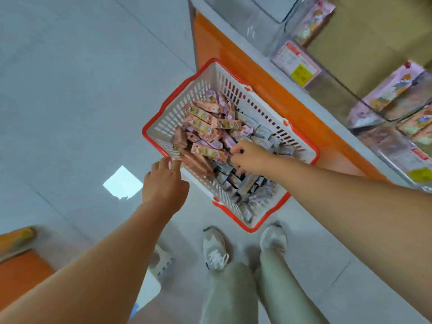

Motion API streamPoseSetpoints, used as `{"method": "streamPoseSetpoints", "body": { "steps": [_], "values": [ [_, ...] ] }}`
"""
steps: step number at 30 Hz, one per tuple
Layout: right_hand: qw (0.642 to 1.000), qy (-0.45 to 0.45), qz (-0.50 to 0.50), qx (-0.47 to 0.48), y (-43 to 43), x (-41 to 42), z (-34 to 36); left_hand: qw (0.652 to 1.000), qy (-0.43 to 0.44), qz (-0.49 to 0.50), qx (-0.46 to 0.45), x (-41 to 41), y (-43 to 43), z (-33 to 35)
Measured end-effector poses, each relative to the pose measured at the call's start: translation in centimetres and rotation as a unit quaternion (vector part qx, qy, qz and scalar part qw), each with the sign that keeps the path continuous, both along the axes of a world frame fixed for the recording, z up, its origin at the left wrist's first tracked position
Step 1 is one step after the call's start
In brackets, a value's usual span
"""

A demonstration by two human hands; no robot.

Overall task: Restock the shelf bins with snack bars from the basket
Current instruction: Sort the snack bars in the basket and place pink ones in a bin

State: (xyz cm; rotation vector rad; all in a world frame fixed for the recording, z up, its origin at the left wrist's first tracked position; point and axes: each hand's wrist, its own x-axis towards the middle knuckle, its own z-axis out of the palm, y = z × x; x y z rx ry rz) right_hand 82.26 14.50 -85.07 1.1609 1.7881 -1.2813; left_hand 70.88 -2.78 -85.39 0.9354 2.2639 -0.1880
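Picking stock from the basket (163, 122); restocking judged partway.
Right hand (247, 157): fingers curled round snack bars (205, 120) in the heaped basket on the floor. Left hand (163, 185): fingers spread at its near-left wall, contact unclear. Shelf bins (278, 33), right, hold some pink packs, with room left. Yellow tags (301, 73) and wrapper print are unreadable.

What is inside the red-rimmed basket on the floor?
The basket holds a heap of wrapped bars: pink snack bars at the far end, greyish snack bars at the near end. The right hand reaches in and covers some; the pile hides the basket's bottom.
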Motion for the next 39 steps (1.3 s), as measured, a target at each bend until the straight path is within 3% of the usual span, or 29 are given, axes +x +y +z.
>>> {"method": "streamPoseSetpoints", "body": {
  "steps": [4, 6, 11, 16, 20, 23, 26, 29, 33, 36, 39],
  "values": [
    [0.996, -0.007, -0.079, -0.044, -1.2, -2.1, -5.2, 1.000, -0.006, 0.015, 0.008, -1.1, -0.7, -3.9],
    [0.997, -0.007, -0.069, -0.029, -1.5, -3.0, -8.0, 1.000, -0.005, 0.024, 0.018, -1.5, -0.7, -5.8],
    [0.980, -0.033, 0.182, 0.066, -2.2, -4.4, -13.3, 0.999, 0.003, 0.025, 0.034, -1.4, -1.5, -9.3],
    [0.949, -0.070, 0.293, 0.098, -2.5, -4.1, -15.4, 0.999, 0.016, 0.029, 0.038, -0.7, -2.2, -10.3],
    [0.941, 0.037, 0.262, 0.212, -1.8, -3.4, -14.0, 0.999, 0.012, 0.035, 0.033, -0.9, -1.8, -9.6],
    [0.945, 0.099, 0.238, 0.202, -0.6, -2.7, -11.8, 0.998, 0.003, 0.049, 0.038, -1.3, -0.4, -8.2],
    [0.940, 0.152, 0.259, 0.163, 0.9, -1.6, -9.3, 0.992, -0.020, 0.059, 0.108, -1.6, 1.9, -5.9],
    [0.922, 0.217, 0.282, 0.155, 2.4, -0.1, -6.1, 0.984, -0.088, 0.067, 0.141, -1.4, 4.8, -3.0],
    [0.912, 0.314, 0.205, 0.167, 4.2, 1.7, -1.5, 0.969, -0.220, 0.103, 0.035, -0.4, 8.9, 0.8],
    [0.911, 0.333, 0.138, 0.199, 5.0, 3.9, 1.6, 0.941, -0.299, 0.144, 0.064, 1.0, 10.5, 3.5],
    [0.913, 0.320, -0.051, 0.248, 4.6, 6.4, 4.2, 0.924, -0.330, 0.162, 0.105, 2.8, 11.6, 6.0]
  ]
}}
